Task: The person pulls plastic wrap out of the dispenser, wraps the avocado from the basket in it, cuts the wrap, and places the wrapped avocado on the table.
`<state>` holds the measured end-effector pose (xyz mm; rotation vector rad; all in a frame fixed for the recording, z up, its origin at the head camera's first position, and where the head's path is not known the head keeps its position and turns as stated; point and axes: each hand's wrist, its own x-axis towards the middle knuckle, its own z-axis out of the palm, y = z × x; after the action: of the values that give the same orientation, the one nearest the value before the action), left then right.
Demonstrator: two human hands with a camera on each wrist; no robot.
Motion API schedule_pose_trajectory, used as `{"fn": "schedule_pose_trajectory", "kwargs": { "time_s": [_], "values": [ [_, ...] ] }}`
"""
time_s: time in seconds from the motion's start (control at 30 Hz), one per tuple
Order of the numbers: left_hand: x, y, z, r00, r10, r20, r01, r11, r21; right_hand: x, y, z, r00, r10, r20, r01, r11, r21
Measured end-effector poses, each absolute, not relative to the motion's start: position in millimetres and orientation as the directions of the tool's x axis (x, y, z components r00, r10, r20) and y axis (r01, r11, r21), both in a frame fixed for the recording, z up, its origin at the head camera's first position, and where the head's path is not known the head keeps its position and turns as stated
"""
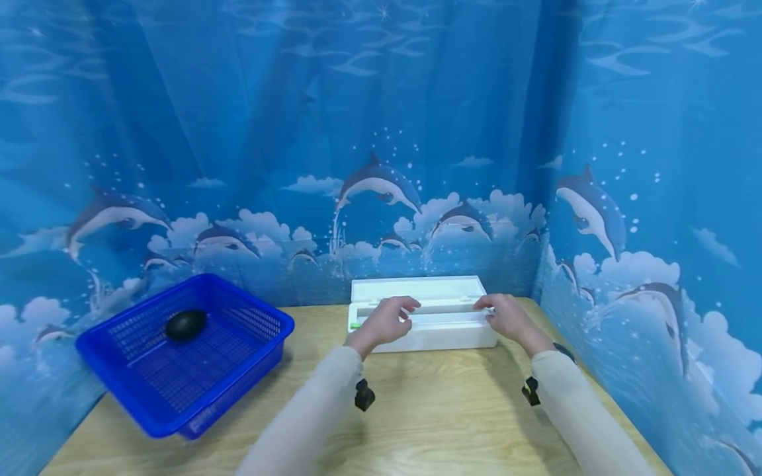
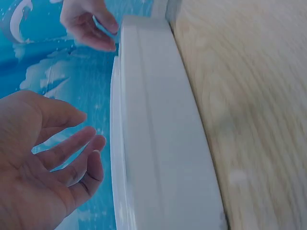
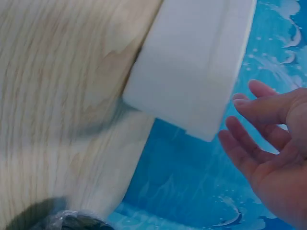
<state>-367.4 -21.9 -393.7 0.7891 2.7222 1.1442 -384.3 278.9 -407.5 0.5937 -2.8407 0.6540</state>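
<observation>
A long white box [image 1: 443, 338] stands at the back of the table, its lid [image 1: 419, 288] raised behind it. Over the box's left half hovers my left hand [image 1: 388, 322], fingers loosely bent with nothing between them. My right hand [image 1: 510, 318] is at the box's right end, thumb and fingers apart and holding nothing. In the left wrist view, a gap shows between the left hand [image 2: 41, 167] and the box wall [image 2: 163, 129]. The right wrist view has the right hand's fingertips [image 3: 225, 136] close beside the box's end. A small green item [image 1: 355, 325] shows inside at the left.
On the left of the wooden table [image 1: 428, 410] sits a blue plastic basket [image 1: 184, 423] with a dark oval object [image 1: 186, 325] in it. A dolphin-print curtain [image 1: 286, 165] hangs behind the table and along its right side.
</observation>
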Motion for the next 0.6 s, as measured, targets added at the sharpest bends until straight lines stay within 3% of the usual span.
{"fn": "schedule_pose_trajectory", "kwargs": {
  "time_s": [0.33,0.6],
  "values": [
    [-382.5,-62.0,-392.4,-0.904,0.407,0.127,0.375,0.617,0.692,-400.7,278.0,-415.5,-0.883,-0.391,0.260,-0.465,0.805,-0.369],
    [-394.5,-83.4,-397.4,-0.931,0.354,0.086,0.315,0.665,0.677,-402.7,272.9,-413.3,-0.903,-0.306,0.303,-0.411,0.823,-0.393]
  ]
}}
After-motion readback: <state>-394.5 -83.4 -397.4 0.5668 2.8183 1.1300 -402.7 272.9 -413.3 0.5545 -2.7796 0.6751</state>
